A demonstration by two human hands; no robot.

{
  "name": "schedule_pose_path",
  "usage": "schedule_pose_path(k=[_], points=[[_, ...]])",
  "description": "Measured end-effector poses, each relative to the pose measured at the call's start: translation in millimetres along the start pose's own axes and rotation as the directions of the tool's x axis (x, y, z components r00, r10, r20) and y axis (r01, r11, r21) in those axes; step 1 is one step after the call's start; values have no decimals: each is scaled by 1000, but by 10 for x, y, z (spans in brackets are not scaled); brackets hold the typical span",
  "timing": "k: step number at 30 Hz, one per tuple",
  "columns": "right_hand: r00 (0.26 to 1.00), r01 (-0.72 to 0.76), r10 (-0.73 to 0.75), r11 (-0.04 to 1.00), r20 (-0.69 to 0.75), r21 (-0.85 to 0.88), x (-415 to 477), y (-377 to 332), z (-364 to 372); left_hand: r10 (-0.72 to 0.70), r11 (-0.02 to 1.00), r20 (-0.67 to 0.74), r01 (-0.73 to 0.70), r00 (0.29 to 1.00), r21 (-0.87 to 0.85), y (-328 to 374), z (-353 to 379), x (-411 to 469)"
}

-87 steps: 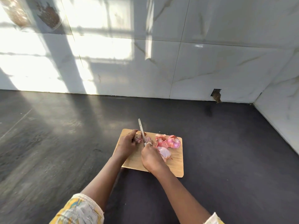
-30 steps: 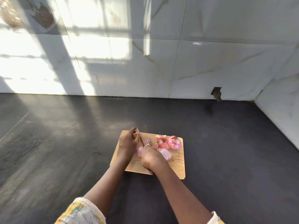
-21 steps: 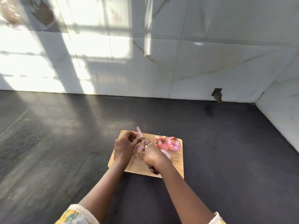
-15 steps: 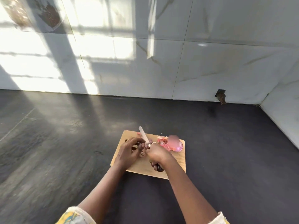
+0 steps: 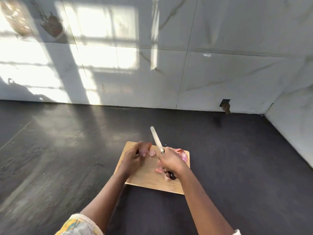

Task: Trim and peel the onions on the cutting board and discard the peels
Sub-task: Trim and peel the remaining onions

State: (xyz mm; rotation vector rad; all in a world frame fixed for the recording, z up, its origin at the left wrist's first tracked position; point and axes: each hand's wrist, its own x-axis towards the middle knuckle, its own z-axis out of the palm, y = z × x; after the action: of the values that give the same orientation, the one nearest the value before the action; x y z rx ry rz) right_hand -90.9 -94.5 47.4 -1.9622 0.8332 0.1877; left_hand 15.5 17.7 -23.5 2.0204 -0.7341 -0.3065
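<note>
A wooden cutting board (image 5: 145, 179) lies on the dark counter. My left hand (image 5: 133, 159) is over its left side, fingers closed on a small onion (image 5: 144, 149) that is blurred. A small pink onion piece (image 5: 152, 152) lies just right of it. My right hand (image 5: 171, 162) grips a knife (image 5: 156, 139) by its dark handle, blade pointing up and away past the board's far edge. A pink peeled onion with loose peels (image 5: 183, 154) sits at the board's far right corner, partly hidden by my right hand. More pale peel (image 5: 159, 169) lies under that hand.
The dark counter (image 5: 67, 150) stretches wide to the left and right of the board. A white marble wall (image 5: 169, 65) rises behind, and a side wall (image 5: 291, 126) closes the right. A small hole (image 5: 225, 105) shows low in the back wall.
My hands have drawn apart: the left moved left with the onion, the right moved right with the knife, whose blade now points further away. A cut piece lies between them.
</note>
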Motion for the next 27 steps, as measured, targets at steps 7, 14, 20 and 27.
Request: schedule_pose_path(k=[7, 14, 20, 27], points=[[995, 50, -67, 978, -80, -202, -20, 13, 347, -26, 996, 10, 25, 1000, 86, 69, 16, 124], [992, -13, -10, 982, -122, -188, 31, -56, 539, -71, 988, -15, 72, 997, 136, 125, 53, 107], [996, -35, 18, 981, -92, -189, -5, -91, 483, -56, 985, -5, 56, 998, 164, 210, 13, 92], [992, -87, 62, 967, -109, -241, -47, -146, 482, -55, 985, 12, 52, 998, 166, 263, -5, 109]])
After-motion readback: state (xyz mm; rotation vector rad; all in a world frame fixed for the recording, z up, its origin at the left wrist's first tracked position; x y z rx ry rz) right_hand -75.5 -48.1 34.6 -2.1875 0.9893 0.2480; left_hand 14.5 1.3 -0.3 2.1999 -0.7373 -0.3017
